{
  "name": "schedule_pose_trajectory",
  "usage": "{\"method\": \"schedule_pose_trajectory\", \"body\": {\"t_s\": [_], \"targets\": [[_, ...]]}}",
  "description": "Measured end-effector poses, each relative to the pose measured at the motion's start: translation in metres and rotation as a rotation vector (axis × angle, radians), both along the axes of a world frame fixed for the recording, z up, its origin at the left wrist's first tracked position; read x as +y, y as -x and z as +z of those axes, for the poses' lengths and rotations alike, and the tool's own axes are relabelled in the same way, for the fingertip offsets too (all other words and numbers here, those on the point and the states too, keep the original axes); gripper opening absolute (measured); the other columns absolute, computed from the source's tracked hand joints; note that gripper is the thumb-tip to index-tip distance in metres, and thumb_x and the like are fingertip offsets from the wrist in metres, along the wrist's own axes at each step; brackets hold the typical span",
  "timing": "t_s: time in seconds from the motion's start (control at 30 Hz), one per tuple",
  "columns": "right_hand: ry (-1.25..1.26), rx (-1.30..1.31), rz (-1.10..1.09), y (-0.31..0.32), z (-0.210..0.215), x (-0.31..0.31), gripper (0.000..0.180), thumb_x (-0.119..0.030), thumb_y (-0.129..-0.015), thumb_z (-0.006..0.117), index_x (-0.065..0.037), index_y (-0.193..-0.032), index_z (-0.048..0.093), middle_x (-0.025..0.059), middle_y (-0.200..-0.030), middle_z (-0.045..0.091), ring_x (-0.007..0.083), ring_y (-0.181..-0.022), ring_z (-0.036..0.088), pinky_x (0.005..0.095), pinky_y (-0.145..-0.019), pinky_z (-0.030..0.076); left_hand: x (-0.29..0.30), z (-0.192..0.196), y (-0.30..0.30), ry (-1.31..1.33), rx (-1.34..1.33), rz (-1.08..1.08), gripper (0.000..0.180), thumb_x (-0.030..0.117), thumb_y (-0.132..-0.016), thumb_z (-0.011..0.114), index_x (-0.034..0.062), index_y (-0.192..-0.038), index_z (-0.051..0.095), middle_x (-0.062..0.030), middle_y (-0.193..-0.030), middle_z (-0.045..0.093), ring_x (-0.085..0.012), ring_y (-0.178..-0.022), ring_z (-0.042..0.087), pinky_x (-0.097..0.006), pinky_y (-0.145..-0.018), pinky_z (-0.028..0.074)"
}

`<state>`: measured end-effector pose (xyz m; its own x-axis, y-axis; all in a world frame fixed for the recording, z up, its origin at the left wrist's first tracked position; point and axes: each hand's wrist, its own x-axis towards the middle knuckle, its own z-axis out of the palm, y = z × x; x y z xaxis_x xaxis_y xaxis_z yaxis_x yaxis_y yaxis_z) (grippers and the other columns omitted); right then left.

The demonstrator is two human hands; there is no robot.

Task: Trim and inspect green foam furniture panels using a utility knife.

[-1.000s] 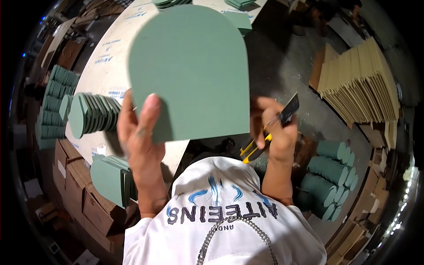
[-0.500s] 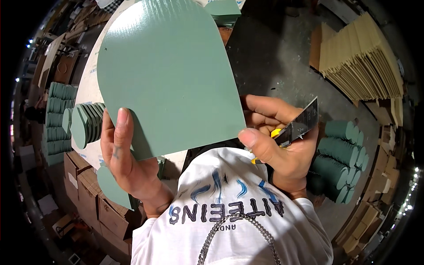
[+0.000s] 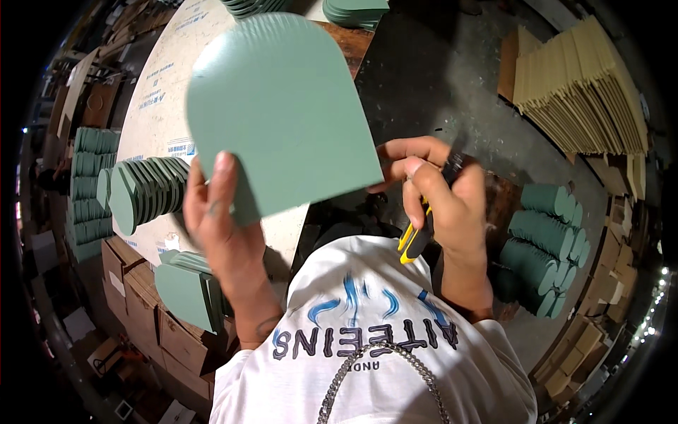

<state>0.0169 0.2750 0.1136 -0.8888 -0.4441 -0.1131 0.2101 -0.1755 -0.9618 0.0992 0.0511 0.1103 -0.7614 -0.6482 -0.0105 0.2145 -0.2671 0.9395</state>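
Observation:
My left hand [image 3: 229,205] grips a green arch-topped panel [image 3: 282,113] at its lower left corner, thumb on the face. The panel is tilted, its rounded end pointing away from me. In my right hand [image 3: 445,191] sits a yellow and black utility knife [image 3: 417,237]; its upper end is smeared by motion. The fingers of that hand reach toward the panel's lower right corner; whether they touch it I cannot tell. Under the panel is a pale tabletop [image 3: 152,106] with blue print. A row of similar green panels [image 3: 145,191] stands on it to the left.
More green panels [image 3: 187,293] lie near my left forearm, beside brown cartons [image 3: 155,318]. Another green stack [image 3: 353,14] is at the table's far end. On the floor to the right are bundled green panels [image 3: 540,247] and a tall stack of tan boards [image 3: 575,88].
The panel has moved lower and away from my view, looking smaller. My right thumb has left its face, and the knife has turned so its yellow handle shows more.

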Motion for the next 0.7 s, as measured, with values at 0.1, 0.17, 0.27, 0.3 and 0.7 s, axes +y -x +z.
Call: {"method": "schedule_pose_trajectory", "body": {"t_s": [0.1,0.17,0.27,0.3,0.7], "targets": [[-0.018,-0.387,0.042,-0.005,-0.078,0.014,0.028,-0.017,-0.103,0.056,0.004,-0.12,0.063,0.0125,-0.075,0.069,0.0072,-0.047,0.049,0.0228,-0.045,0.04,-0.018,-0.092,0.037,0.023,-0.195,0.124,0.036,0.024,-0.097,0.072,-0.0007,-0.12,0.06,-0.0084,-0.103,0.067,-0.0145,-0.089,0.063,-0.029,-0.083,0.052],[-0.003,-0.637,-0.009,-0.043,-0.128,0.032,0.033,-0.021,-0.105,0.055,0.001,-0.129,0.056,0.0145,-0.082,0.069,0.0088,-0.051,0.052,0.0236,-0.047,0.042,-0.031,-0.18,0.065,-0.116,-0.294,0.187,0.038,0.025,-0.097,0.073,-0.0004,-0.121,0.059,-0.0096,-0.105,0.066,-0.0152,-0.092,0.06,-0.03,-0.084,0.05],[0.03,-0.798,-0.067,-0.098,-0.149,0.057,0.041,-0.02,-0.107,0.054,-0.003,-0.143,0.044,0.0164,-0.098,0.068,0.0099,-0.062,0.057,0.0242,-0.054,0.045,-0.044,-0.304,0.087,-0.115,-0.258,0.209,0.042,0.028,-0.099,0.07,-0.0022,-0.124,0.056,-0.0124,-0.111,0.063,-0.0168,-0.098,0.058,-0.03,-0.085,0.048],[-0.021,-0.815,-0.037,-0.11,-0.152,0.061,0.043,-0.019,-0.107,0.053,-0.003,-0.145,0.041,0.0153,-0.102,0.066,0.0097,-0.064,0.057,0.0238,-0.056,0.046,-0.041,-0.309,0.095,-0.08,-0.396,0.204,0.046,0.031,-0.1,0.068,-0.0043,-0.126,0.054,-0.0128,-0.111,0.063,-0.0181,-0.098,0.058,-0.031,-0.089,0.047],[-0.531,-0.03,0.149,0.036,-0.288,-0.004,0.061,-0.014,-0.099,0.065,-0.001,-0.153,0.041,0.0142,-0.104,0.071,0.0204,-0.089,0.069,0.0333,-0.079,0.054,-0.087,-0.367,0.141,1.299,-0.771,0.202,0.061,0.037,-0.098,0.063,-0.0008,-0.144,0.048,-0.0286,-0.146,0.043,-0.0458,-0.135,0.042,-0.063,-0.113,0.028]]}}
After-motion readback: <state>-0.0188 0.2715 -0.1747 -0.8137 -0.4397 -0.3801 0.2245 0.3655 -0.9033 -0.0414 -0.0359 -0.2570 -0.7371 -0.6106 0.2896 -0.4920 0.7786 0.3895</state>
